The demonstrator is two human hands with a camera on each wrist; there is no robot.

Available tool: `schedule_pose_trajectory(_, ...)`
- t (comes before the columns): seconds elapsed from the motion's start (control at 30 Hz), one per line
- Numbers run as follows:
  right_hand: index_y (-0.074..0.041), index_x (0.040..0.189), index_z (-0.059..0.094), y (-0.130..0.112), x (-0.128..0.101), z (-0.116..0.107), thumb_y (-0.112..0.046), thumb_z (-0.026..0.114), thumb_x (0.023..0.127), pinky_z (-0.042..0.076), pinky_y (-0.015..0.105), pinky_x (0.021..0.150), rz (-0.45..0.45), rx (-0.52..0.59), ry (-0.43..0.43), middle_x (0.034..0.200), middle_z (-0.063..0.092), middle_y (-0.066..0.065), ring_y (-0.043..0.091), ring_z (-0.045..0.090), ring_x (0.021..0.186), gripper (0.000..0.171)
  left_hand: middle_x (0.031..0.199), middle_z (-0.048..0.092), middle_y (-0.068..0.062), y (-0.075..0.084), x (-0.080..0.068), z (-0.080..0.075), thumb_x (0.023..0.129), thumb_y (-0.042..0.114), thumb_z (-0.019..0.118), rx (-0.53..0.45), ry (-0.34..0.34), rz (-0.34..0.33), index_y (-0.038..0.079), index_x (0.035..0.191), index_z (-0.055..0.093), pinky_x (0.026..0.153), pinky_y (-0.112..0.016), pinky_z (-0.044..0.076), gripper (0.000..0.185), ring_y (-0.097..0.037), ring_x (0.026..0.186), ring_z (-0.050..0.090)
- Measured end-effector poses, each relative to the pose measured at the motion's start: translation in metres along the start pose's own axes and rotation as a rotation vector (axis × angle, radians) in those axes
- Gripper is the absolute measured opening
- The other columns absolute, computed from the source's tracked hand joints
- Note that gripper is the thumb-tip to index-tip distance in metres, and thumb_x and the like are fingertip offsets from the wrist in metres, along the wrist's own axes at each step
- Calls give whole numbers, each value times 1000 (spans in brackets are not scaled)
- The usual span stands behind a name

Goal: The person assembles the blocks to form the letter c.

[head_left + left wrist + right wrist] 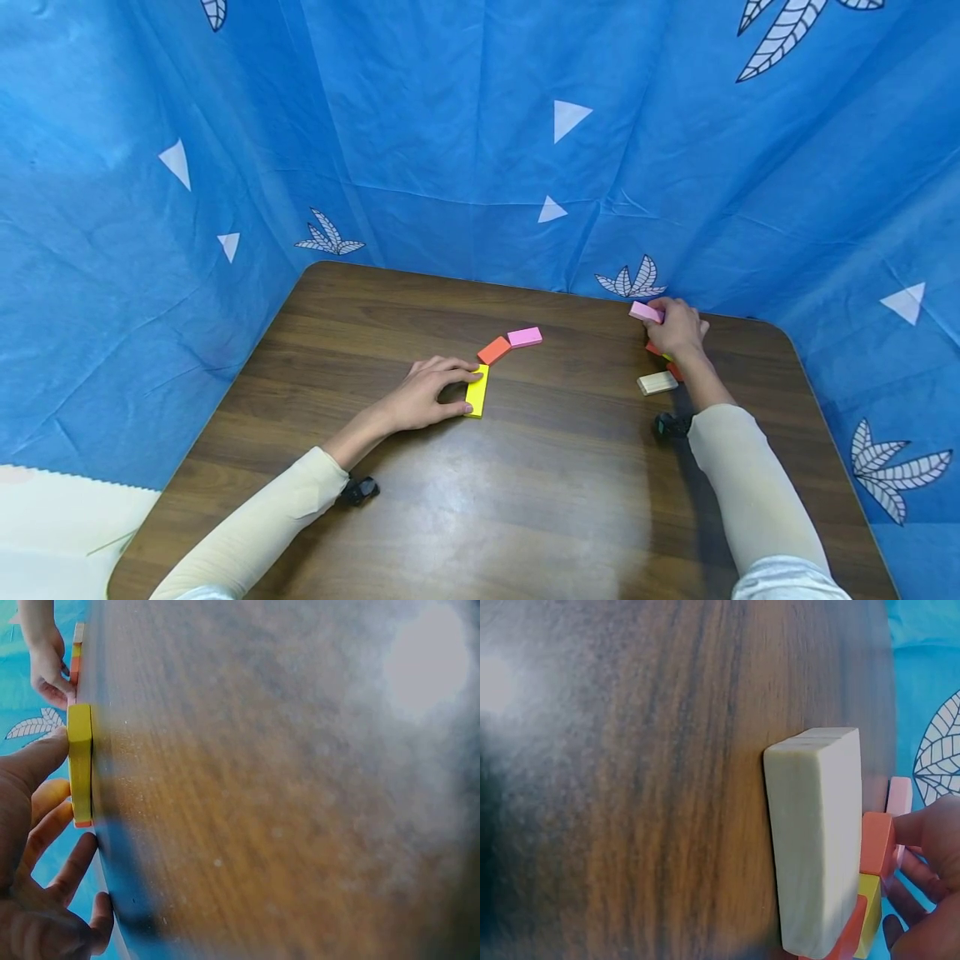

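My left hand rests on the table, index finger and thumb pinching the two ends of a flat yellow block. That yellow block lies on edge against my fingers in the left wrist view. An orange block and a pink block continue the row beyond it. At the far right my right hand holds a pink block above a small pile. In the right wrist view a cream block fills the front, with orange, yellow and pink blocks behind it by my fingers.
The brown wooden table has rounded corners and blue cloth hangs close behind and beside it. The cream block lies flat near my right wrist, with orange blocks partly hidden under the hand.
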State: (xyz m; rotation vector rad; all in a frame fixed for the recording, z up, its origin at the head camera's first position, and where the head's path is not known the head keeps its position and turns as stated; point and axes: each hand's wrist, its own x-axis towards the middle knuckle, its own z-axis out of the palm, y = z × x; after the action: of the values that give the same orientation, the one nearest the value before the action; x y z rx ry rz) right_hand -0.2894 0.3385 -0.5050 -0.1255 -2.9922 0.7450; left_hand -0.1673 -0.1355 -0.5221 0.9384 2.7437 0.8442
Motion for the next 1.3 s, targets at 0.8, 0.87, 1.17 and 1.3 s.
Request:
schedule_pose_trajectory(0.8,-1,137,65,-11,-8,2,-15,64,105,25,70,109,-134,68,22,144,58,30,53,47,132,35,159,59,5,2,2,-5,98,38,81,-15,-6,-5,23,148,67,117,-62,35,54,-24,147,53)
schedule_pose_trajectory(0.87,-1,137,65,-12,-9,3,-14,65,105,25,70,109,-153,72,20,142,58,30,53,48,132,34,159,58,5,2,2,-5,98,38,81,-16,-7,-5,23,148,67,117,-62,35,54,-24,147,53)
schedule_pose_trajectory(1.17,0,138,64,-20,-15,7,-11,68,104,28,70,104,-232,92,-24,141,59,30,55,50,137,36,160,58,5,1,1,-5,98,39,80,-7,-8,-9,24,149,66,116,-62,35,55,-24,147,53)
schedule_pose_trajectory(1.3,0,137,64,-21,-17,12,-11,68,104,29,69,103,-255,87,-24,139,61,29,53,53,137,36,160,57,5,1,1,-4,98,39,80,-14,-16,-20,24,150,66,118,-62,33,55,-24,148,52)
